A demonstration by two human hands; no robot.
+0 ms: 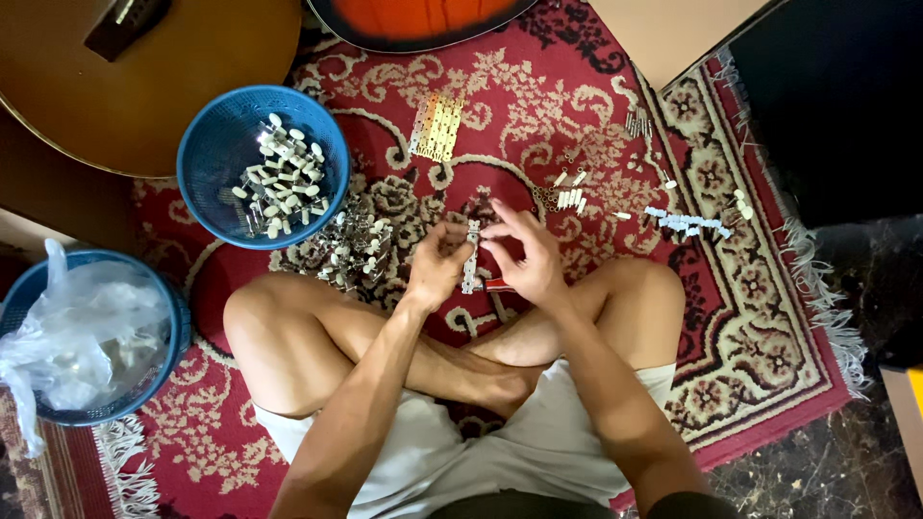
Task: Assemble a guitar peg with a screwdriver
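I sit cross-legged on a red patterned rug (769, 317). My left hand (435, 266) and my right hand (524, 255) meet over my shins and both grip a narrow metal strip of guitar tuning pegs (470, 258), held upright between the fingers. A small red-handled tool (495, 284) lies just under my right hand. A loose heap of metal tuning pegs (356, 245) sits on the rug right beside my left hand.
A blue basket (207, 159) of white-knobbed pegs stands at upper left. Another blue basket (178, 332) with a plastic bag is at left. Brass plates (437, 125), small screws and white knobs (687, 223) lie scattered ahead. Two guitar bodies (144, 86) lie at the top.
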